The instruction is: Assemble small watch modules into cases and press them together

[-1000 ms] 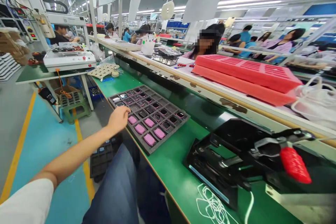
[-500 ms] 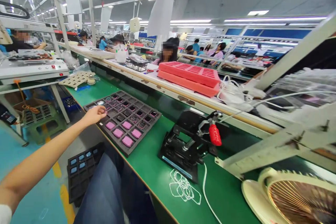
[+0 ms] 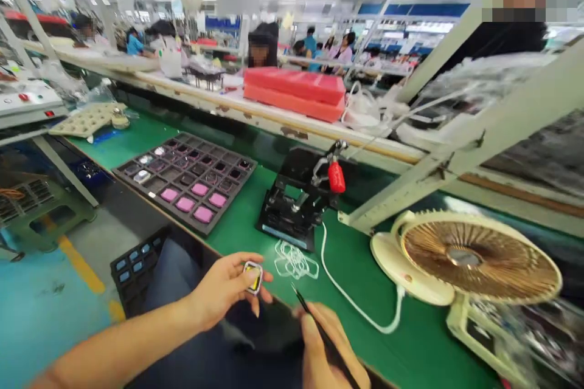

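My left hand (image 3: 225, 289) pinches a small rectangular watch-like case (image 3: 252, 276) in its fingertips, just off the near edge of the green bench (image 3: 365, 292). Close beside it my right hand (image 3: 326, 352) grips a thin black pointed tool (image 3: 314, 322), its tip aimed up toward the case. To the left on the bench lies a dark compartment tray (image 3: 187, 179) with several pink and dark parts in it. A pile of thin white rings (image 3: 295, 261) sits on the bench just past my hands.
A black press jig with a red-handled lever (image 3: 301, 194) stands mid-bench, a small cream fan (image 3: 465, 258) with a white cable to its right. Red foam trays (image 3: 294, 91) lie on the raised shelf. Another dark tray (image 3: 137, 261) sits below the bench. Other people work behind.
My left hand has come back from the compartment tray to the bench's near edge, now holding a small case. My right hand with the black tool has come into view. The view swung right.
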`<state>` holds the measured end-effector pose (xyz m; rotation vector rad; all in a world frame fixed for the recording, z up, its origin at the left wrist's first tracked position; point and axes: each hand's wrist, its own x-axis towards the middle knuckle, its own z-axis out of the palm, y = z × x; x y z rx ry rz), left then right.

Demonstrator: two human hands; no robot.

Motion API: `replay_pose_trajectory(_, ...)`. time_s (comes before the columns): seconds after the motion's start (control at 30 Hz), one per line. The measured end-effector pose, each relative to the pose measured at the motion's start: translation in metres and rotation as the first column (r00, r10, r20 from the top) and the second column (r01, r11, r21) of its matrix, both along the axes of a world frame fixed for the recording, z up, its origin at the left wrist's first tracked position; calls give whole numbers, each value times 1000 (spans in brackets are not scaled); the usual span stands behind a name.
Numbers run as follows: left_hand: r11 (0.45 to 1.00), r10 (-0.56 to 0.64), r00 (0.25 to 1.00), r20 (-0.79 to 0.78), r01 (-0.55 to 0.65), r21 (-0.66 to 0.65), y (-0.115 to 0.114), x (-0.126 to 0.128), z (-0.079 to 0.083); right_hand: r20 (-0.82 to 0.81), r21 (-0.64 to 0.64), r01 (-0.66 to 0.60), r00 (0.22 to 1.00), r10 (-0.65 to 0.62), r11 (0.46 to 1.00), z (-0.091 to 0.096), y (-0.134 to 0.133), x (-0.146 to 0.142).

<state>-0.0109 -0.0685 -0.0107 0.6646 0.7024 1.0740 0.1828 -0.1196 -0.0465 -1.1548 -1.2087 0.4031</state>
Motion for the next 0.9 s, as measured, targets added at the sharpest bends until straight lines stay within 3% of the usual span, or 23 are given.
replay_pose_trajectory(0.17,997,-72,994,-79,74,23,-6,15,4,136,37,-157,979,150,987,14,2,-12)
replay_pose_trajectory(0.47,992,-125,975,-184,127,-1,-15,7,1,238,170,-355,920,311,919,-1,2,-15)
replay_pose_trajectory(0.9,993,-115,961,-250,115,-16,-25,0,4,332,153,-421,874,355,894,0,-1,-17)
